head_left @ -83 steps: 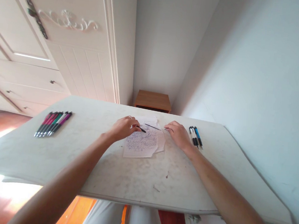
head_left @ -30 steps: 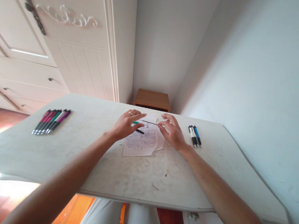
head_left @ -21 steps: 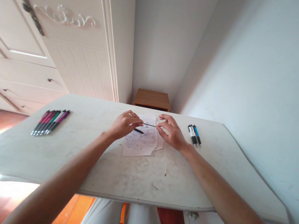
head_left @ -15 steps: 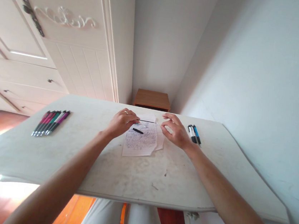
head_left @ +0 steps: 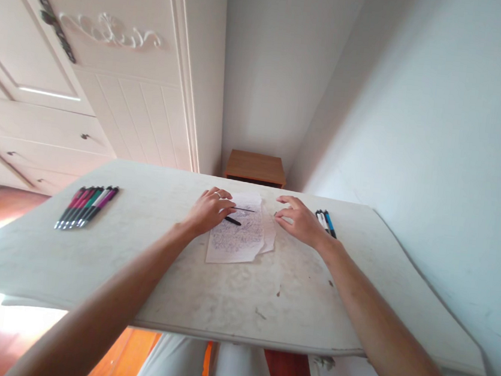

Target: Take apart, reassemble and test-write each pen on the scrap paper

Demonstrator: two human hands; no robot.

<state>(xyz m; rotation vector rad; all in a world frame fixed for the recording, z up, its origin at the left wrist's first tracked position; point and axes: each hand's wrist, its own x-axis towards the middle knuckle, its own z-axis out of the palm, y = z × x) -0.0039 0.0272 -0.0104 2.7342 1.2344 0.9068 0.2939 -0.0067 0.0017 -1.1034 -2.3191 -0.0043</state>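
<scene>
My left hand (head_left: 209, 212) pinches one end of a thin dark pen refill (head_left: 246, 210) between thumb and fingers. The refill points right, above scribbled sheets of paper (head_left: 235, 248). Lying on the paper beneath my left fingertips is a short black pen part (head_left: 233, 221), partly covered by the hand. To the right of the sheets, my right hand (head_left: 299, 222) has its thumb and a finger pressed together, the others curved above. Whatever sits in that pinch is too small to make out.
Several coloured pens (head_left: 86, 207) lie in a row at the left of the white table (head_left: 237, 307). A few white and blue pens (head_left: 327, 222) lie beside my right wrist. A wooden cabinet (head_left: 256, 166) stands behind the table, with a wall at the right.
My left hand has shifted slightly right and nearer, bringing the refill with it and over part of the black piece. My right hand has moved slightly right, its thumb and finger closer together.
</scene>
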